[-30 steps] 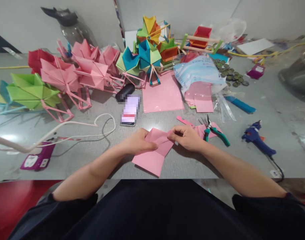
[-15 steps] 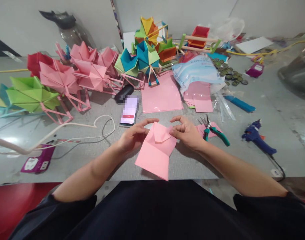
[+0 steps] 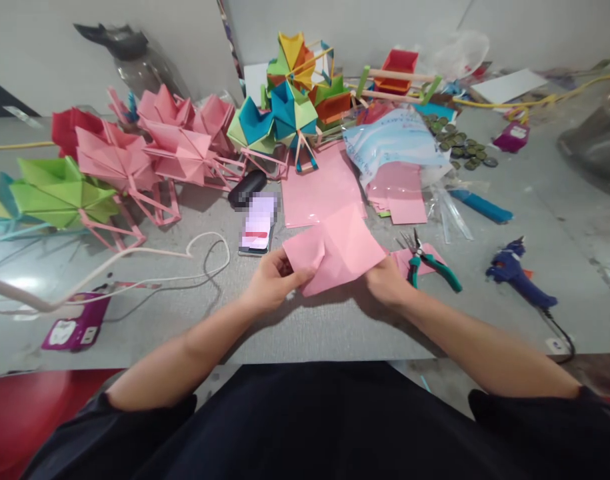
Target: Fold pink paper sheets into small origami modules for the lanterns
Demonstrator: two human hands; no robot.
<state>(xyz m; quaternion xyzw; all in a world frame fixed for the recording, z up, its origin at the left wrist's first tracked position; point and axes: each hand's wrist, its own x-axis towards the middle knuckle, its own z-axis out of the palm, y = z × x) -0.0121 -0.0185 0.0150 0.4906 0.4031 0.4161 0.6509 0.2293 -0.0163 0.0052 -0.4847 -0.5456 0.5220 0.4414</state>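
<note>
A creased sheet of pink paper (image 3: 352, 250) is held up off the table between both hands. My left hand (image 3: 272, 281) pinches its left end, thumb on top and fingers beneath. At the right end, my right hand (image 3: 386, 280) grips the paper from behind, and most of its fingers are hidden under the sheet. Just right of that hand lie pliers with green handles (image 3: 439, 270), resting on a small pink paper piece (image 3: 432, 252). A flat stack of pink sheets (image 3: 322, 190) lies behind the held paper.
Folded pink paper models (image 3: 177, 150) and green ones (image 3: 59, 193) stand at the back left. A phone (image 3: 259, 223) and black case (image 3: 248, 189) lie left of centre. The blue glue gun (image 3: 519, 273), coins (image 3: 462, 147) and plastic bag (image 3: 397, 143) are on the right. A white cable (image 3: 149, 250) curves at left.
The pink paper has been turned, its lower flap swinging from near the table edge up and to the right. My left hand now pinches its left end; my right hand has shifted behind it.
</note>
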